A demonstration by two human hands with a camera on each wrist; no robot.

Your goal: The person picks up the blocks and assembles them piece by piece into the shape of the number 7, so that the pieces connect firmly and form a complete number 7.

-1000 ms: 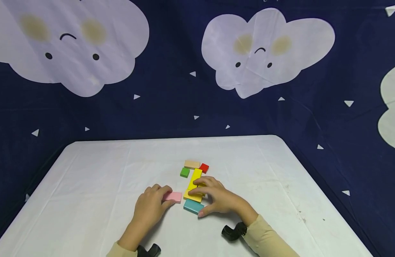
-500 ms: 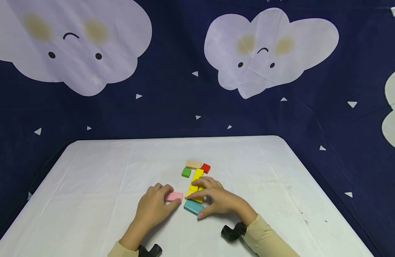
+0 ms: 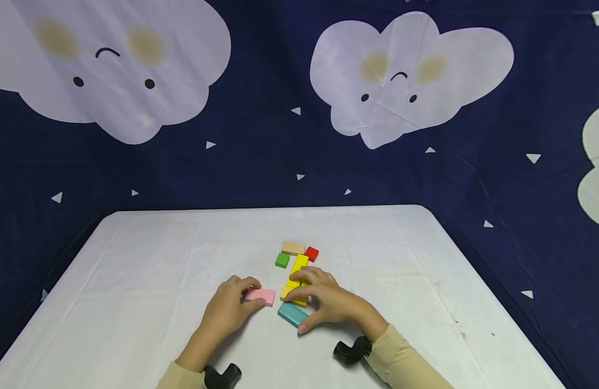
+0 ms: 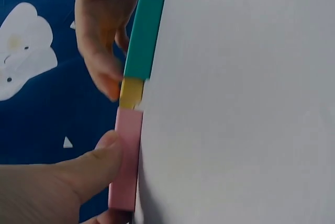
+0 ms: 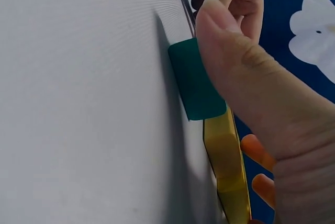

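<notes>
In the head view my left hand [image 3: 230,307] pinches a pink rectangular block [image 3: 261,296], thumb on its near side. Left of my right hand [image 3: 331,300] lies a teal block [image 3: 292,313], slightly slanted. The right thumb [image 5: 217,41] presses the teal block's side in the right wrist view, and the other fingers curl over towards the yellow blocks [image 3: 299,263]. These yellow blocks form a column just beyond the teal one, partly hidden by the right fingers. A narrow gap parts the pink block from the yellow ones.
Beyond the yellow column lie a green block [image 3: 282,260], a tan block [image 3: 293,248] and a red block [image 3: 311,253]. All rest on a white-covered table [image 3: 148,281]. A dark blue cloth with clouds [image 3: 406,81] hangs behind it.
The left hand has shifted slightly left with the pink block, its thumb moving off the block's right end. The teal block has turned slightly under the right thumb.
</notes>
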